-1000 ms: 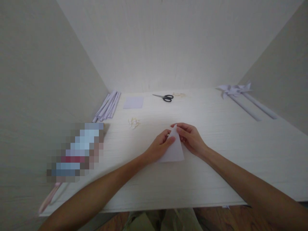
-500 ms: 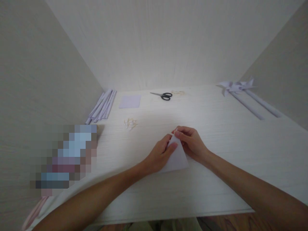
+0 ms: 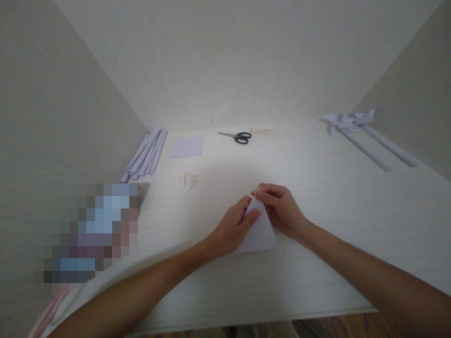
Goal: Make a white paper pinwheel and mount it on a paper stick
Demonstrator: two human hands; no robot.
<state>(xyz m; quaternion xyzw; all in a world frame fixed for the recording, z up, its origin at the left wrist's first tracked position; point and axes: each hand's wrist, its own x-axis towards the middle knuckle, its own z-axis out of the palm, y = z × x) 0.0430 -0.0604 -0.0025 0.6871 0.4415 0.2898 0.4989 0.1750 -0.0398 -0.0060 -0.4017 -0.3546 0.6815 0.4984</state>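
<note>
A folded sheet of pale lilac paper is held between my two hands near the middle of the table, its wide edge towards me and its narrow corner pointing away. My left hand grips its left side, thumb lying on top. At the far corner, my right hand pinches the paper between thumb and fingers. The fingers partly cover that corner, so its fold cannot be made out.
Black-handled scissors lie at the back, left of two paper pinwheels on rolled sticks. Rolled paper sticks, a square paper stack and small pale pieces lie left. A blurred-out object stands at the left edge.
The view has shifted slightly, so the background items sit a little differently. Both hands keep their hold on the paper, with hardly any visible movement.
</note>
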